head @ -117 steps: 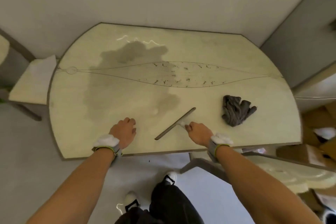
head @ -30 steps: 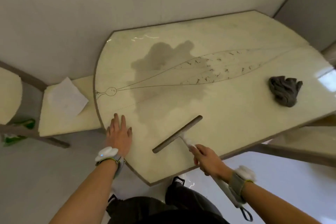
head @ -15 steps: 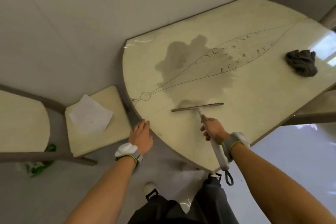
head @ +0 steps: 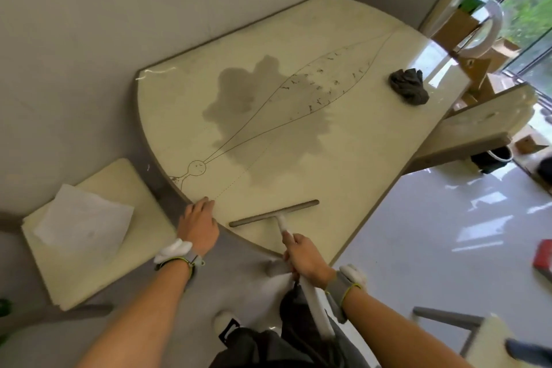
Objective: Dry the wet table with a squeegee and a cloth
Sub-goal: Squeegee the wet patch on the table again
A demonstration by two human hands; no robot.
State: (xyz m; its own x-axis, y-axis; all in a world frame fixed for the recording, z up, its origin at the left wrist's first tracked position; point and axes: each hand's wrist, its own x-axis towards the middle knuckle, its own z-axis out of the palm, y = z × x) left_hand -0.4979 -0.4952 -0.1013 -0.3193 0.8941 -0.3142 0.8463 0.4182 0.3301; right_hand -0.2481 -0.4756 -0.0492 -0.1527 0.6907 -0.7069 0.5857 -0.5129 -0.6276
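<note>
A pale half-round table (head: 358, 48) carries a dark water patch (head: 263, 116) across its middle. My right hand (head: 304, 257) grips the white handle of the squeegee (head: 274, 213), whose grey blade lies flat on the tabletop close to the near curved edge, below the puddle. My left hand (head: 198, 225) rests on the table's near left rim with fingers straight. A crumpled dark grey cloth (head: 409, 86) lies on the table's far right side, untouched.
A low cream stool (head: 119, 257) with a white sheet of paper (head: 80, 219) stands left of the table. A wall runs behind. A wooden bench (head: 478, 131), cardboard boxes (head: 457, 27) and a window are at the right. Another stool (head: 484, 337) sits at bottom right.
I have stepped round to the table's left end. The squeegee blade has been drawn back from the puddle's edge toward the near rim. My left hand stays on the rim.
</note>
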